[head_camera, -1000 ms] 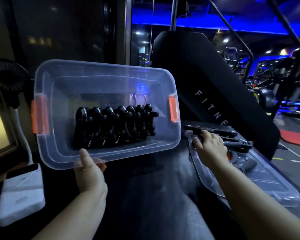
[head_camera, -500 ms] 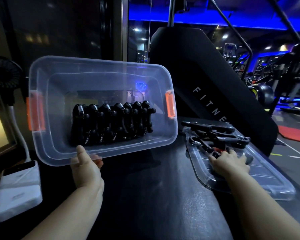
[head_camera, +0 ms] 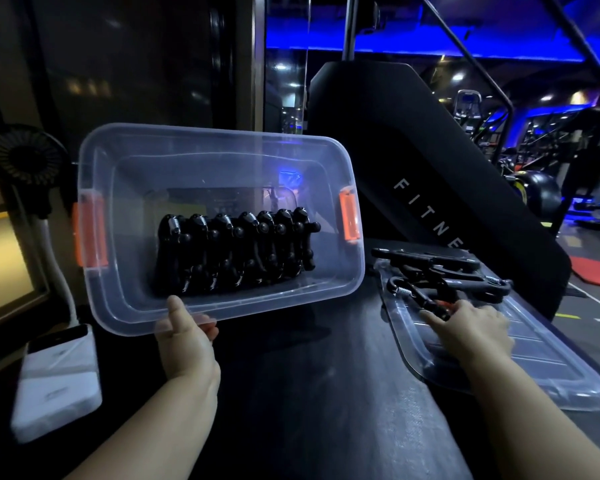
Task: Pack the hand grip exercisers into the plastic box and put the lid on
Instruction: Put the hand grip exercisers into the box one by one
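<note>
1. The left hand [head_camera: 187,341] is gripping the tilted, orange-latched clear plastic box [head_camera: 201,174] by its near rim; a row of black spring hand grip exercisers [head_camera: 236,251] is resting inside.
2. The right hand [head_camera: 471,330] is pinching a loose black exerciser [head_camera: 413,294] on the clear lid [head_camera: 534,375].
3. Tilting the box further with one hand is risking a spilled row.
</note>
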Tool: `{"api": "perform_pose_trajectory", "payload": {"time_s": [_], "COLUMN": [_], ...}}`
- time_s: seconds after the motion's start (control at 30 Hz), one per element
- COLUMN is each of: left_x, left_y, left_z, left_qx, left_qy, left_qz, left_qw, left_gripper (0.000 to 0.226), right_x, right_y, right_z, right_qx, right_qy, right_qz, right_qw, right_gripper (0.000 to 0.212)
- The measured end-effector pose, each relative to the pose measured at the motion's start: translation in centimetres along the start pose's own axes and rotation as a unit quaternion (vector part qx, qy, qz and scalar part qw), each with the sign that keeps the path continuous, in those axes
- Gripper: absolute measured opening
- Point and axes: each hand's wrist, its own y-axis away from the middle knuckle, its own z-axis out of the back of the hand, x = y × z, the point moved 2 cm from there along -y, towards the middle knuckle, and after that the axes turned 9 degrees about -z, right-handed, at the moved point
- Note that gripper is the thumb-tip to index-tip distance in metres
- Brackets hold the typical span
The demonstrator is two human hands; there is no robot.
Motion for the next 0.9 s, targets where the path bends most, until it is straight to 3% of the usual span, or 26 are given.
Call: {"api": "perform_pose_trajectory", "payload": {"time_s": [0.27, 0.47, 0.7, 0.8, 0.9], "left_x": [0.0, 0.1, 0.0, 0.0, -0.2], "left_y": [0.0, -0.1, -0.1, 0.0, 0.2], "left_z": [0.0, 0.0, 0.0, 0.1, 0.1], "left_qx": [0.007, 0.008, 0.008, 0.011, 0.015], "left_qy": [0.002, 0.001, -0.003, -0.008, -0.007], "left_qz": [0.000, 0.003, 0.002, 0.000, 0.002], "left_qw": [1.000, 1.000, 1.000, 1.000, 1.000], "left_gripper": [0.041, 0.040, 0.041, 0.042, 0.040], "right_x": [0.9, 2.9, 4.7, 5.4, 6.0], "right_y": [0.8, 2.9, 5.8, 7.5, 8.5], "right_z": [0.5, 1.3, 1.1, 1.3, 1.4], "right_qx": [-0.069, -0.080, -0.001, 0.101, 0.147], "right_qy": [-0.134, -0.332, -0.417, -0.497, -0.527], "right_qz": [0.100, 0.220, 0.261, 0.263, 0.274], "right_qw": [0.983, 0.914, 0.871, 0.821, 0.791], "right_gripper": [0.057, 0.028, 0.031, 0.020, 0.030]}}
